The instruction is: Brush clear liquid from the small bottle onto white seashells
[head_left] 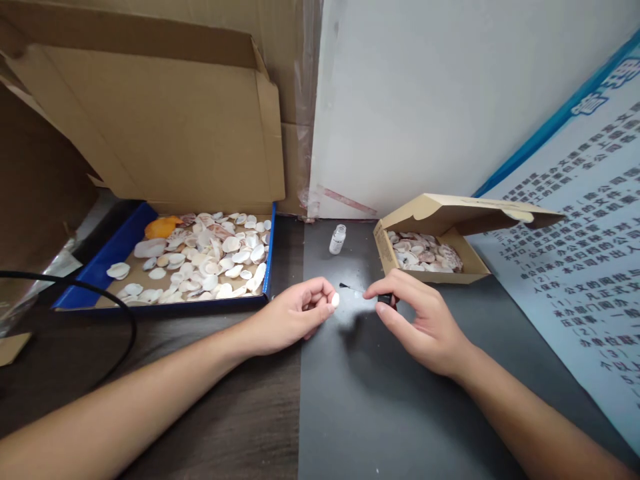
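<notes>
Between thumb and fingers, my left hand (300,310) pinches a small white shell (335,300) above the edge of the grey mat. Opposite it, my right hand (425,317) grips the black cap of a brush applicator (385,299). The applicator's thin stem points left and ends in a dark brush tip close to the shell, with a gap between them. Behind both hands a small clear glass bottle (337,240) with a printed label stands upright, its cap off.
At the left, an open blue-edged cardboard box (271,253) holds many shells. A smaller open carton (475,270) with shells stands at the right. A black cable (131,333) curves across the left side. A printed sheet (565,267) slants along the right.
</notes>
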`<action>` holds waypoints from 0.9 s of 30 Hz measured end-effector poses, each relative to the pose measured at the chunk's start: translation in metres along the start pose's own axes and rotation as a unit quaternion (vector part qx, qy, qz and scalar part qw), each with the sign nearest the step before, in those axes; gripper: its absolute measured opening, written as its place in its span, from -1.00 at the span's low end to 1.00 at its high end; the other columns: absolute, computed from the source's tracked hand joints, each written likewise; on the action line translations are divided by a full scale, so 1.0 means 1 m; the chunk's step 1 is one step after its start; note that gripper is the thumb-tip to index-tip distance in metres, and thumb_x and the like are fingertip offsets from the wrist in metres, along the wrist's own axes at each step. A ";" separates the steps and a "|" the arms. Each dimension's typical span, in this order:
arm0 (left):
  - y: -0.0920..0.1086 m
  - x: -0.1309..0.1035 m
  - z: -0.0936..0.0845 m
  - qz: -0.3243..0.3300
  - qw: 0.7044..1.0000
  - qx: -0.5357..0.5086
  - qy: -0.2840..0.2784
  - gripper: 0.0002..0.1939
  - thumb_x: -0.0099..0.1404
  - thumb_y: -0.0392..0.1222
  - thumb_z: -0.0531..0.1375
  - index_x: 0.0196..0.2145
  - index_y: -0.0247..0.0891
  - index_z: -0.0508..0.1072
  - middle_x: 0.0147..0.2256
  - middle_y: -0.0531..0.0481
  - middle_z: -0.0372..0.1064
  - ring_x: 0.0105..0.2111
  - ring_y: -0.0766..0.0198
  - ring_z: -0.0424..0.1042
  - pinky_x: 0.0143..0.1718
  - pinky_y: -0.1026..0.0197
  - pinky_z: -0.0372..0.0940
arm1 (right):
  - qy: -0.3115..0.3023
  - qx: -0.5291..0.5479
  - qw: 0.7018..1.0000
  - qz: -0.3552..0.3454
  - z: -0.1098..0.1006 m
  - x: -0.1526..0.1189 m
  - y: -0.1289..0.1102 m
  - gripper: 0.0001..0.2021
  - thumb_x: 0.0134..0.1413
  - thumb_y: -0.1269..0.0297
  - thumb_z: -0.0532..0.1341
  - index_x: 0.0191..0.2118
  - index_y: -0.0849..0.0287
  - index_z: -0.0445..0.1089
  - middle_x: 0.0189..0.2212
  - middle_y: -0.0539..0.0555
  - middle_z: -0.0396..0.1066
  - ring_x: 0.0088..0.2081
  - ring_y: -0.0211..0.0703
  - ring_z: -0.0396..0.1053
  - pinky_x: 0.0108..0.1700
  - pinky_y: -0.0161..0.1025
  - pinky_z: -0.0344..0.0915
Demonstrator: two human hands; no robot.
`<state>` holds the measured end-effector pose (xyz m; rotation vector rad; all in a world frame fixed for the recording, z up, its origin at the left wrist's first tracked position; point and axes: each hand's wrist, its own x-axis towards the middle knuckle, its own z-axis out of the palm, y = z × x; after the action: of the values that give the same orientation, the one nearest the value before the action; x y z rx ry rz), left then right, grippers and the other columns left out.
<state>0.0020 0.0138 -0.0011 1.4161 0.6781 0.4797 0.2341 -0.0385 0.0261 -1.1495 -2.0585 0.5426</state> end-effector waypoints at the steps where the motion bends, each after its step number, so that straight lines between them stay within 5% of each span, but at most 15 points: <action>1: 0.000 0.000 0.000 0.000 1.000 -0.002 0.000 -0.70 0.40 0.06 0.16 -0.25 -0.24 0.26 -0.56 0.24 0.09 -0.60 0.44 0.09 -0.56 0.34 0.01 | -0.004 0.011 1.000 -0.009 0.000 0.000 0.000 -0.87 0.25 0.41 0.14 -0.17 0.13 0.41 -0.36 0.04 0.36 -0.38 -0.21 0.35 -0.32 -0.26 0.30; 8: -0.001 -0.001 0.000 0.007 1.000 -0.010 -0.002 -0.70 0.39 0.07 0.16 -0.25 -0.23 0.25 -0.54 0.24 0.08 -0.59 0.45 0.09 -0.55 0.34 0.02 | -0.009 0.000 1.000 0.018 0.000 0.000 -0.003 -0.90 0.28 0.37 0.15 -0.17 0.14 0.41 -0.35 0.05 0.44 -0.39 -0.21 0.37 -0.33 -0.27 0.31; 14: 0.000 0.000 0.000 0.000 1.000 -0.020 -0.003 -0.68 0.37 0.09 0.18 -0.25 -0.22 0.23 -0.52 0.23 0.11 -0.59 0.45 0.11 -0.55 0.34 0.05 | -0.047 0.029 0.998 -0.028 0.001 0.000 -0.003 -0.88 0.28 0.36 0.13 -0.15 0.13 0.42 -0.38 0.03 0.41 -0.42 -0.22 0.36 -0.35 -0.28 0.32; 19: 0.000 0.000 0.000 0.004 1.000 -0.016 0.001 -0.68 0.37 0.08 0.18 -0.27 -0.22 0.25 -0.53 0.23 0.09 -0.59 0.45 0.10 -0.54 0.34 0.04 | 0.001 -0.006 1.000 0.019 0.000 0.000 -0.003 -0.89 0.28 0.36 0.14 -0.17 0.13 0.41 -0.36 0.06 0.45 -0.40 -0.21 0.38 -0.34 -0.28 0.32; 23: -0.001 0.000 0.000 0.005 1.000 -0.017 -0.001 -0.68 0.37 0.09 0.18 -0.26 -0.22 0.24 -0.52 0.22 0.11 -0.59 0.45 0.10 -0.55 0.34 0.04 | -0.026 0.027 0.999 -0.026 0.000 -0.001 -0.004 -0.89 0.28 0.36 0.15 -0.15 0.12 0.41 -0.37 0.02 0.43 -0.41 -0.23 0.37 -0.33 -0.28 0.33; 27: -0.001 0.000 0.000 0.005 1.000 -0.015 -0.004 -0.69 0.38 0.08 0.17 -0.26 -0.23 0.25 -0.54 0.23 0.08 -0.58 0.45 0.10 -0.54 0.34 0.04 | -0.004 -0.003 1.000 0.003 0.000 0.000 -0.004 -0.90 0.27 0.36 0.15 -0.16 0.14 0.41 -0.37 0.04 0.44 -0.43 -0.23 0.36 -0.36 -0.29 0.33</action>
<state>0.0018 0.0142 -0.0024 1.3939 0.6547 0.4889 0.2322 -0.0407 0.0287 -1.1595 -2.0646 0.5461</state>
